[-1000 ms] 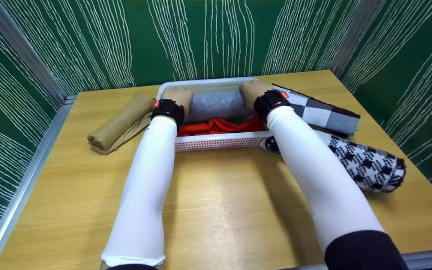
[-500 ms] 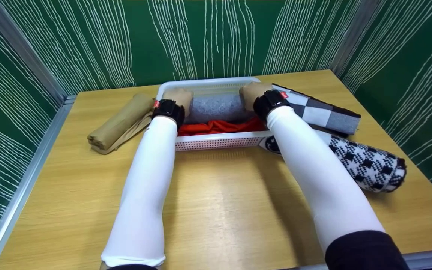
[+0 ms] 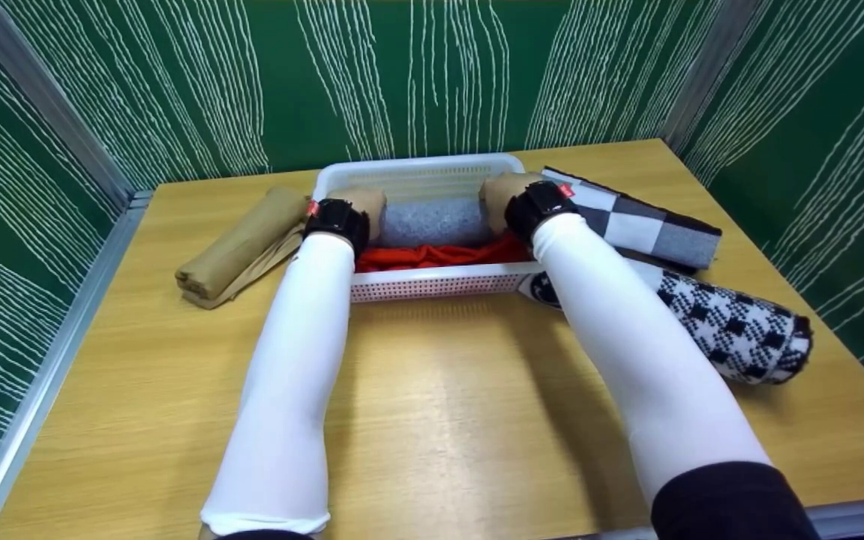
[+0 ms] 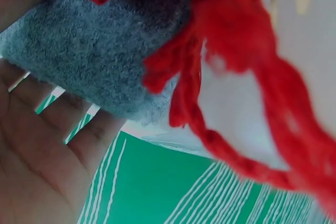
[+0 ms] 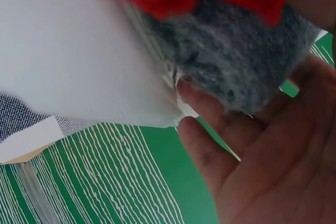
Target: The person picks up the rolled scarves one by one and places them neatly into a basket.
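Observation:
A rolled grey felt-like cloth (image 3: 433, 222) lies across the inside of a white plastic basket (image 3: 439, 277). My left hand (image 3: 361, 204) grips its left end, with the thumb on one side and the fingers on the other in the left wrist view. At the other end my right hand (image 3: 502, 195) holds the roll the same way, its fingers (image 5: 202, 145) bent round behind the cloth. A red scarf (image 3: 432, 256) lies in front of the roll, inside the basket. Its twisted red tassels (image 4: 226, 156) hang close to the left wrist camera.
Left of the basket lies a rolled tan cloth (image 3: 241, 244). To the right are a folded grey-and-white checked cloth (image 3: 634, 225) and a rolled black-and-white patterned cloth (image 3: 739, 326), partly behind my right sleeve. Green panels (image 3: 447, 82) with white lines enclose the wooden table (image 3: 432, 420).
Both hands have come slightly lower and nearer to me inside the basket, bringing the grey roll closer to the red scarf. More of the basket's back wall shows now.

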A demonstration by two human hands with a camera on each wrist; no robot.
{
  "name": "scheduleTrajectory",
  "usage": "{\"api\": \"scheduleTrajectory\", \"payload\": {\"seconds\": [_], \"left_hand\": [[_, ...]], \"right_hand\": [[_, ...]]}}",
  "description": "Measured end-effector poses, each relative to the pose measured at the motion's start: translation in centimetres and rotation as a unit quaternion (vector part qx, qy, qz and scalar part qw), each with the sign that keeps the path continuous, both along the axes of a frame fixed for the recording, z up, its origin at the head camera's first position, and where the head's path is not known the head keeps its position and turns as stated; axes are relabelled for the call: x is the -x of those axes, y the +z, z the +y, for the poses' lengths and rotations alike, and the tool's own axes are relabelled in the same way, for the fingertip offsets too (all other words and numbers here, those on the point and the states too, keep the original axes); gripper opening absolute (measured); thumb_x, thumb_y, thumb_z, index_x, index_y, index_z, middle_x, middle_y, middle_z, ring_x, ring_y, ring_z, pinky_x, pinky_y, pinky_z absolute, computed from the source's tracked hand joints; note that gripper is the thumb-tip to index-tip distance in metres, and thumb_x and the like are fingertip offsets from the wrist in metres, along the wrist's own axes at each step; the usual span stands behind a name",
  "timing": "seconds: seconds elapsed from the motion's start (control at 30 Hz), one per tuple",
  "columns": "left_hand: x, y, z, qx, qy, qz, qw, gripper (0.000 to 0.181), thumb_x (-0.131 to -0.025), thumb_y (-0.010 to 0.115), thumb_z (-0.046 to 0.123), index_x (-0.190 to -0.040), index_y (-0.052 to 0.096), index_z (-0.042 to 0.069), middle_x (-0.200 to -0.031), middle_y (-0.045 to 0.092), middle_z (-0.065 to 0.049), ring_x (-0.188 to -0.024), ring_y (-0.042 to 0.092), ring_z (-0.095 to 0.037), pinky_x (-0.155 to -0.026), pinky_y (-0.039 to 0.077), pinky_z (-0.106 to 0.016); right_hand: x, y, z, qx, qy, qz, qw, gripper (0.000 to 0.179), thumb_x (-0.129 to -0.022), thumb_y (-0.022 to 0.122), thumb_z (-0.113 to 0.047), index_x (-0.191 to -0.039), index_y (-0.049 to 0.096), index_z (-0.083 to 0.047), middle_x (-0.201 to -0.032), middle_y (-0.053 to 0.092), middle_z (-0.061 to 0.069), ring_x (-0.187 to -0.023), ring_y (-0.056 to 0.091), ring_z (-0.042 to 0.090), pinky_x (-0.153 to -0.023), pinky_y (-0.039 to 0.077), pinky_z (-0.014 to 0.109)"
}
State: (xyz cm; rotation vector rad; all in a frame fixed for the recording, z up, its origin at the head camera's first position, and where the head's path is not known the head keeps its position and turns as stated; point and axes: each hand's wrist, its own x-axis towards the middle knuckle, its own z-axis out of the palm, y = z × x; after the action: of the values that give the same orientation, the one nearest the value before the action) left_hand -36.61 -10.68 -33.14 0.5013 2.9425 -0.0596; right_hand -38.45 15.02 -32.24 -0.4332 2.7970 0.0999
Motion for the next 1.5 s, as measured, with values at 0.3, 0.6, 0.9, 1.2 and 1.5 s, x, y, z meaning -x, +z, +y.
{"api": "scheduleTrajectory", "payload": {"seconds": [0.3, 0.6, 0.9, 1.2, 1.5], "left_hand": [[0.8, 0.8, -0.5, -0.056, -0.005, -0.037, 0.9978, 0.022, -0.089, 0.057, 0.013, -0.106, 0.069, 0.006, -0.107, 0.070, -0.012, -0.094, 0.058, -0.026, -0.080, 0.048, -0.044], [1.7, 1.0, -0.2, -0.070, -0.011, 0.000, 0.9975, 0.024, -0.099, 0.062, 0.008, -0.114, 0.080, 0.002, -0.124, 0.079, -0.017, -0.113, 0.073, -0.035, -0.098, 0.059, -0.050], [1.2, 0.1, -0.3, -0.079, -0.017, -0.003, 0.9967, 0.019, -0.096, 0.062, 0.000, -0.103, 0.079, -0.002, -0.110, 0.080, -0.017, -0.086, 0.057, -0.023, -0.081, 0.051, -0.039], [1.1, -0.5, -0.1, -0.054, -0.026, -0.010, 0.9982, 0.019, -0.100, 0.060, 0.006, -0.107, 0.077, -0.002, -0.114, 0.079, -0.021, -0.092, 0.059, -0.027, -0.093, 0.055, -0.045], [-0.1, 1.5, -0.3, -0.055, -0.032, -0.022, 0.9977, 0.029, -0.100, 0.059, 0.002, -0.120, 0.079, 0.000, -0.121, 0.079, -0.019, -0.093, 0.057, -0.025, -0.094, 0.054, -0.043]], "right_hand": [[0.9, -0.2, 0.3, 0.072, 0.013, -0.001, 0.9973, 0.035, -0.088, 0.078, -0.028, -0.118, 0.076, -0.009, -0.112, 0.074, 0.010, -0.097, 0.061, 0.028, -0.078, 0.051, 0.042], [0.0, 0.8, -1.1, 0.093, 0.090, 0.092, 0.9873, 0.019, -0.092, 0.067, -0.015, -0.075, 0.065, -0.008, -0.076, 0.064, 0.005, -0.076, 0.056, 0.026, -0.068, 0.046, 0.043], [-0.5, 0.1, -1.1, 0.102, 0.097, 0.083, 0.9866, 0.040, -0.087, 0.067, -0.005, -0.059, 0.042, -0.018, -0.061, 0.044, -0.002, -0.066, 0.042, 0.021, -0.057, 0.030, 0.033], [-0.4, -0.4, -1.0, 0.105, 0.106, 0.086, 0.9850, 0.029, -0.081, 0.067, 0.001, -0.062, 0.052, -0.015, -0.065, 0.049, -0.001, -0.071, 0.045, 0.024, -0.061, 0.034, 0.033], [0.3, -0.4, -0.6, 0.091, 0.101, 0.091, 0.9865, 0.010, -0.091, 0.071, -0.009, -0.082, 0.073, -0.004, -0.084, 0.073, 0.011, -0.079, 0.063, 0.029, -0.073, 0.055, 0.045]]}}
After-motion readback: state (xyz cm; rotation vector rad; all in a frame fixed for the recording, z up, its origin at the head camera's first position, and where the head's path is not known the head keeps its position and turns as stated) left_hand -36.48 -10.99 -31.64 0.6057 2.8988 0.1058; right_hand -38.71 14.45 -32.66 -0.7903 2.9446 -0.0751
